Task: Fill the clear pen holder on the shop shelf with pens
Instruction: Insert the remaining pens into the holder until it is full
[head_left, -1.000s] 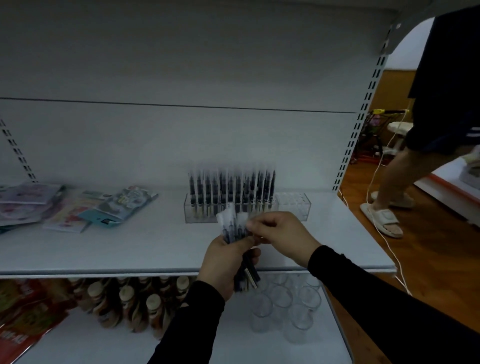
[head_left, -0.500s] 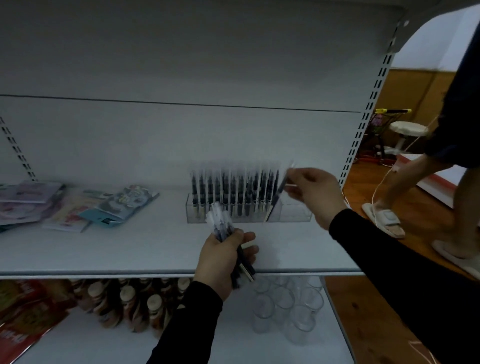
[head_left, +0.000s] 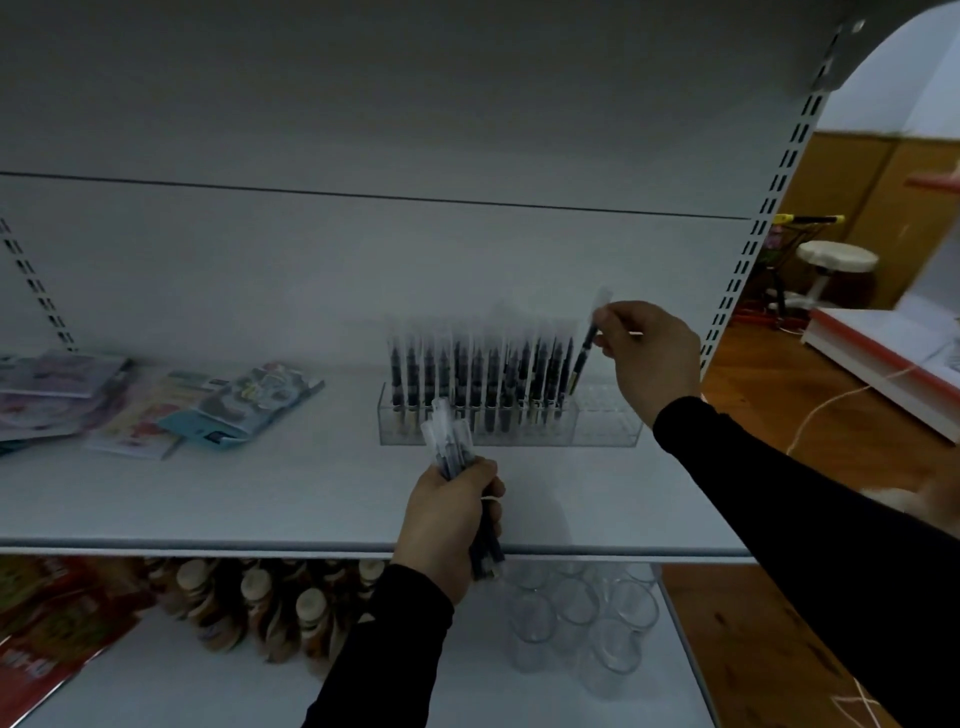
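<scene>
Your right hand (head_left: 649, 358) is pinching one pen (head_left: 584, 353) tilted, tip pointing down-left toward the pen holder's (head_left: 605, 431) empty slots just below your fingers, while your left hand (head_left: 449, 519), further off, is gripping the spare pens (head_left: 449, 447).

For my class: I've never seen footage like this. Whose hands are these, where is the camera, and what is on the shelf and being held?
A camera worn on a person's head looks down at their own bare hands; there is no robot. The left hand grips a bundle of pens. The right hand pinches a single pen, tilted, over the clear pen holder on the white shelf. The holder is mostly full, with its right end still empty. Printed packets lie to the left.
</scene>
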